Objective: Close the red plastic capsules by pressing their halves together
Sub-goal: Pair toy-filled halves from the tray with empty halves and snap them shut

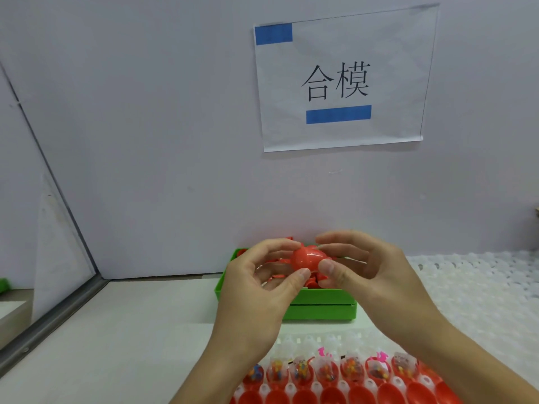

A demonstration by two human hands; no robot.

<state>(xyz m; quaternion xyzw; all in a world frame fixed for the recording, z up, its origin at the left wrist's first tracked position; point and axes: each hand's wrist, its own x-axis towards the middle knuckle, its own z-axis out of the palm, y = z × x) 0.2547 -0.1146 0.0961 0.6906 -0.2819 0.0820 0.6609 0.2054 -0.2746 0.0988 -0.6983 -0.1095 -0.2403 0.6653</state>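
Observation:
A red plastic capsule half [306, 258], dome side toward me, hangs in the air above a green bin. My left hand [262, 290] pinches it between thumb and fingertips on its left side. My right hand [370, 275] pinches it from the right, thumb at the front. The green bin [318, 304] behind my hands holds several loose red capsule halves [274, 262]. Near the bottom edge a tray [335, 339] carries a row of red lower halves [326, 371] filled with small toys in clear bags, and a row of empty red halves [332, 396] in front of it.
A white wall with a taped paper sign [341, 83] stands right behind the bin. White bumpy trays [481, 287] fill the right side of the table. A slanted partition with a metal frame [58, 301] bounds the left.

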